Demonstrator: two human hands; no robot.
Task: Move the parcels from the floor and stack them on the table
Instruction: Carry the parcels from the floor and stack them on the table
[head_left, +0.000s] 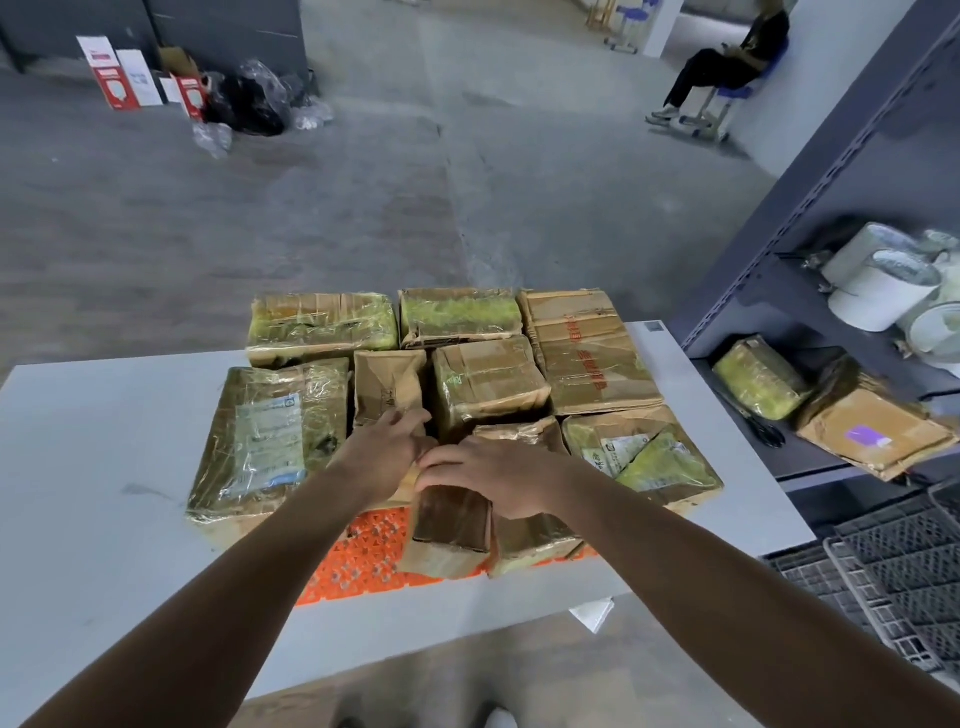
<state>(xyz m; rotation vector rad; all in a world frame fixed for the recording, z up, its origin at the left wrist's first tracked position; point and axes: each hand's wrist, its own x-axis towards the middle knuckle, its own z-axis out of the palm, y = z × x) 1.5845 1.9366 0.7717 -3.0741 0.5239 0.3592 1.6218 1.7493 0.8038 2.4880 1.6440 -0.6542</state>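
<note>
White table (104, 441): both hands grip small parcel (449, 525), fingers on top.

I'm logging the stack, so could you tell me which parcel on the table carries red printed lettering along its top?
The large cardboard parcel at the far right corner of the group on the table; the others show only tape, wrap or pale labels.
</note>
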